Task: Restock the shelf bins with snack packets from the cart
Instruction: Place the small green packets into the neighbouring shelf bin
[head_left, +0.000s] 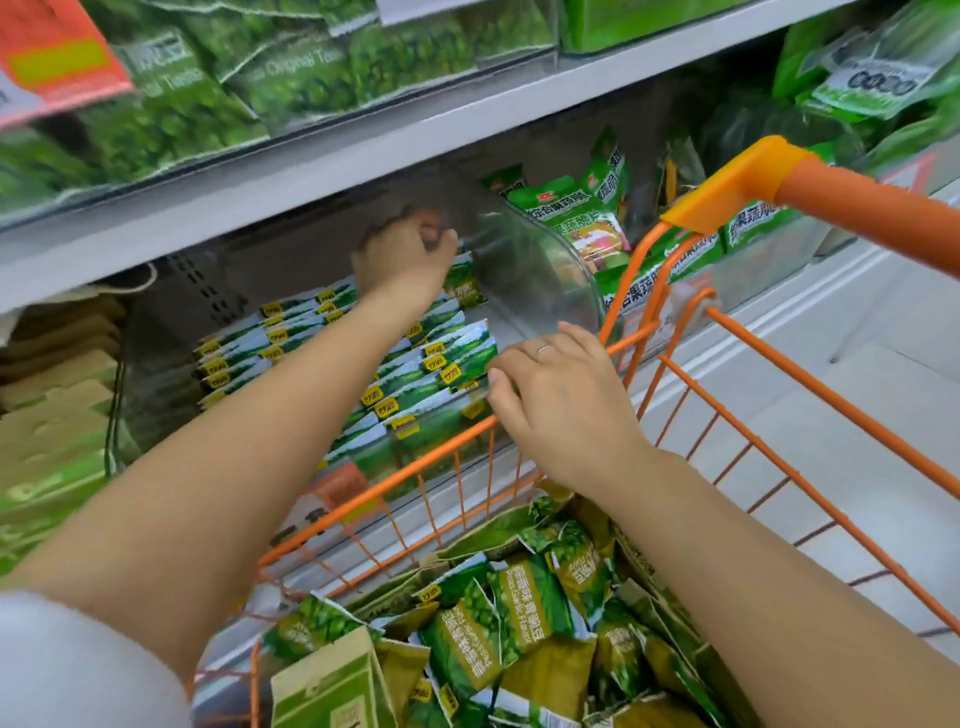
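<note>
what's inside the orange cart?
The orange cart holds a loose heap of green snack packets and a tan carton at the near corner. The right forearm covers part of the heap; the cart floor is hidden.

Restocking green snack packets from my cart into the shelf bin.

My left hand (402, 254) reaches deep into the clear bin (545, 270) at 12 o'clock, touching a packet (462, 286) at the back; my right hand (561, 400) rests on the packet rows (415, 384) above the orange cart (727, 364), with loose packets (519, 613) at 6 o'clock.
</note>
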